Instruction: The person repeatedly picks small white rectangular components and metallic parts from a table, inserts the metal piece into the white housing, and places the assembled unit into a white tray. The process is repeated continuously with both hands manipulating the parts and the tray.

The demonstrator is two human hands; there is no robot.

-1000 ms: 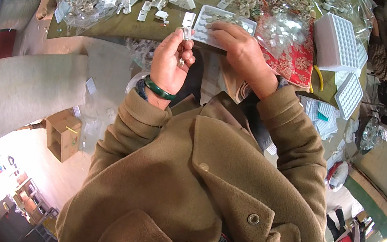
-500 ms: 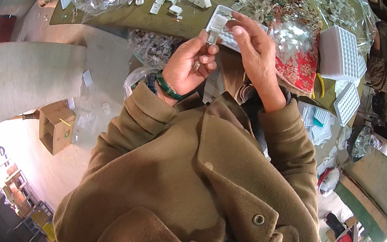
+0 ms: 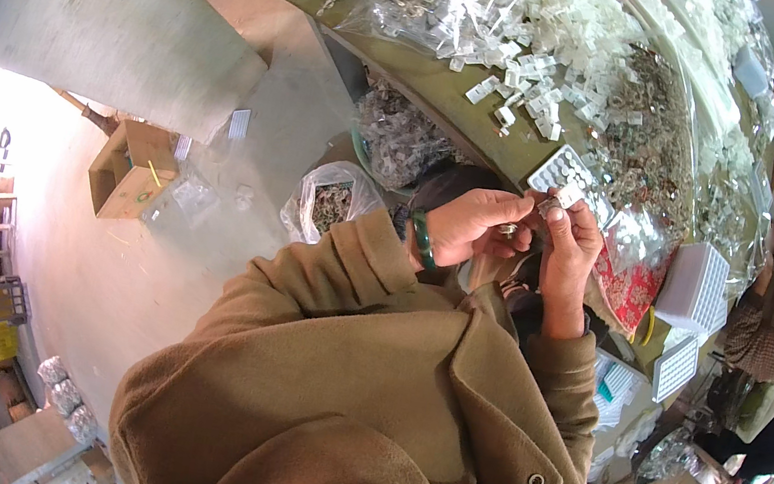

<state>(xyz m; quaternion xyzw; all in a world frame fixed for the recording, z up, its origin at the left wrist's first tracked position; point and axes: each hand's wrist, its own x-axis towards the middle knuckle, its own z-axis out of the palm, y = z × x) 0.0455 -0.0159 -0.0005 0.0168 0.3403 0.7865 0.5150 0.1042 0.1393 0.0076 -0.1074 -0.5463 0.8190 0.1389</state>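
Near the table's front edge my two hands meet around a small white plastic piece. The thumb and fingers of my right hand pinch this piece. My left hand, with a dark green bangle at its wrist, reaches in from the left with its fingertips pressed against the piece's near end. A tiny shiny part shows among its curled fingers; its kind is too small to tell. Just beyond the fingertips lies a white tray with rows of round pockets, partly covered by the hands.
White plastic pieces are heaped across the table, beside a pile of small clear parts. To the right are a red patterned cloth and stacked white trays. An open bag stands below the table; people work at far right.
My right hand has come off the tray and closed on the white piece at my left fingertips. The whole view has turned, so the table and hands appear farther right and lower.
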